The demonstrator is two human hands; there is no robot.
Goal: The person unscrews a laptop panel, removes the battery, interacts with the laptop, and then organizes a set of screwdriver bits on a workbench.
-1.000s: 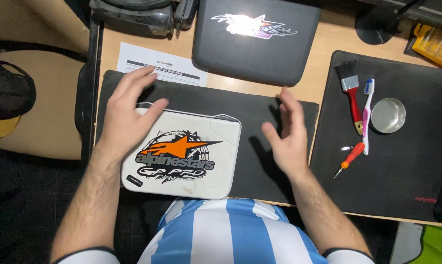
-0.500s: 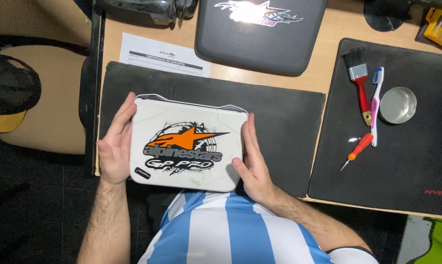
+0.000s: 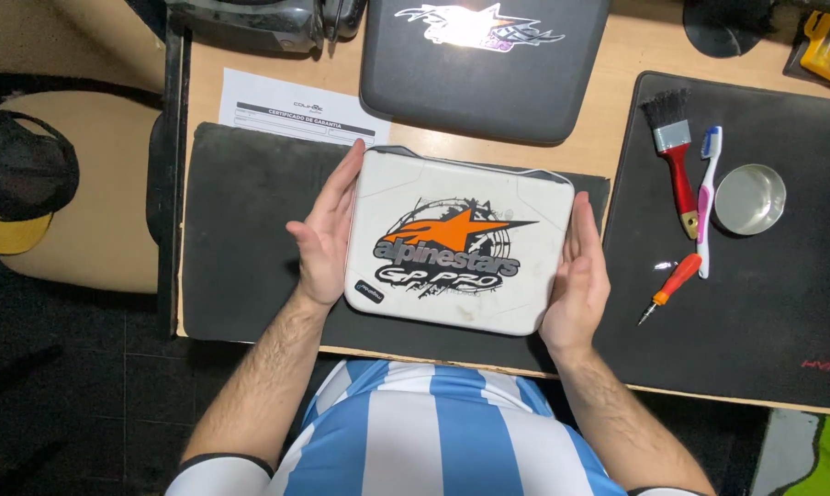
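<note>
Your left hand [image 3: 321, 234] and right hand [image 3: 578, 271] clasp the white case [image 3: 456, 241] by its two sides, fingers flat against its edges, over the dark mat [image 3: 241, 239] near the surface's front edge.

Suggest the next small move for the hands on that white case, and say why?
Probably set the white case flat on the black mat and let go. The left hand and right hand press its two short sides with open palms, nothing lies under it, and the paintbrush, toothbrush and screwdriver lie apart on the right-hand mat.
</note>
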